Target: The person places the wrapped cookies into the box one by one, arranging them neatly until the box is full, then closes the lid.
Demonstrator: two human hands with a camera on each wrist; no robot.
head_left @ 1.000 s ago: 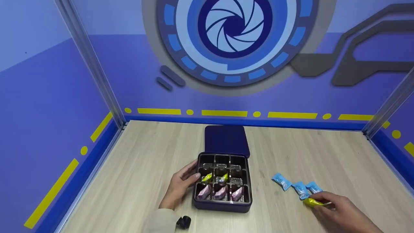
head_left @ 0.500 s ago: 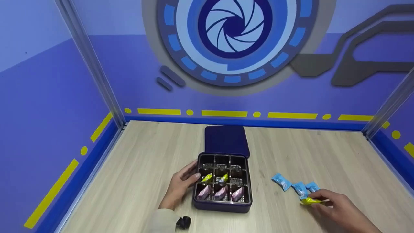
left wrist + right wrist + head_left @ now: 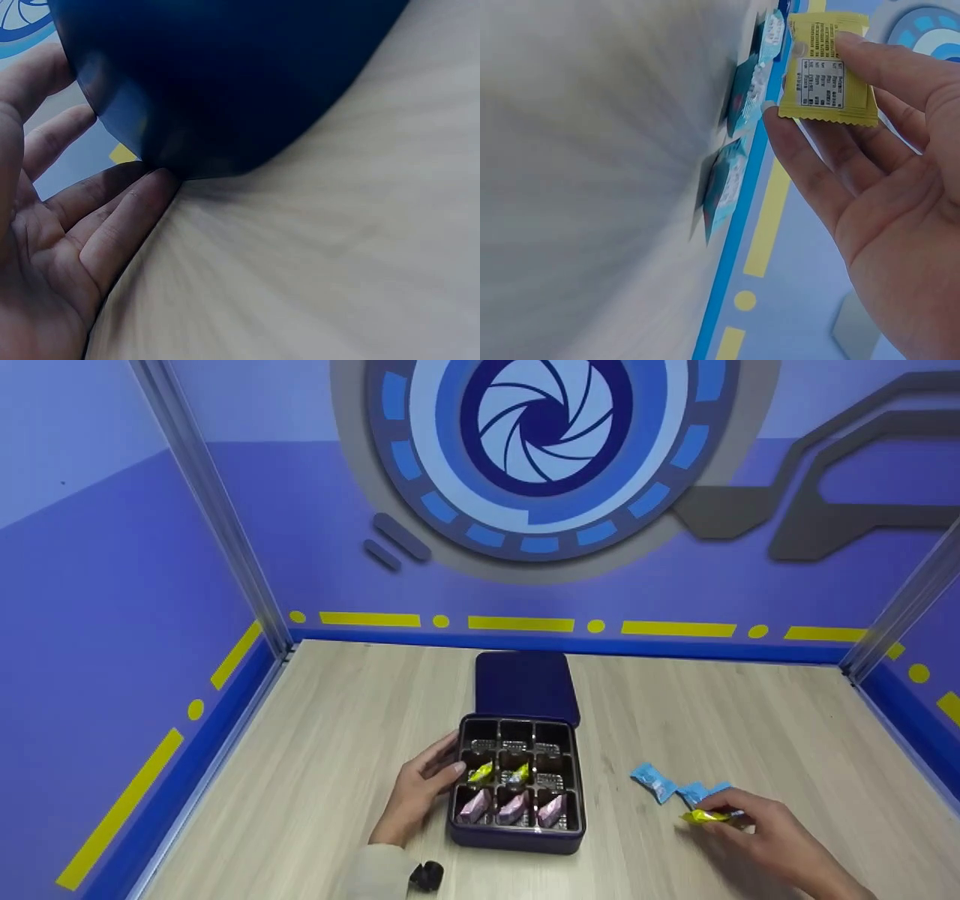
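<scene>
A dark blue box [image 3: 517, 842] with a divided insert stands mid-table. My left hand [image 3: 416, 791] holds its left side, the thumb at the rim and the fingers along the outer wall. In the left wrist view, the fingertips [image 3: 157, 184] meet the wall low down. Pink wrapped candies [image 3: 512, 808] fill the near row, and two yellow ones [image 3: 481, 772] lie in the middle row's left and centre compartments. My right hand [image 3: 765, 829] pinches another yellow wrapped candy [image 3: 829, 71] between thumb and fingers, beside blue wrapped candies [image 3: 654, 782] on the table.
The dark blue lid [image 3: 525, 686] lies directly behind the box. Of three blue candies, the rightmost is partly covered by my right hand in the head view. Blue panels with metal corner posts [image 3: 225, 532] edge the wooden table [image 3: 330, 720].
My right hand has shifted a little left with the yellow candy, covering more of the right-hand blue candies. My left hand and the box stay as they were.
</scene>
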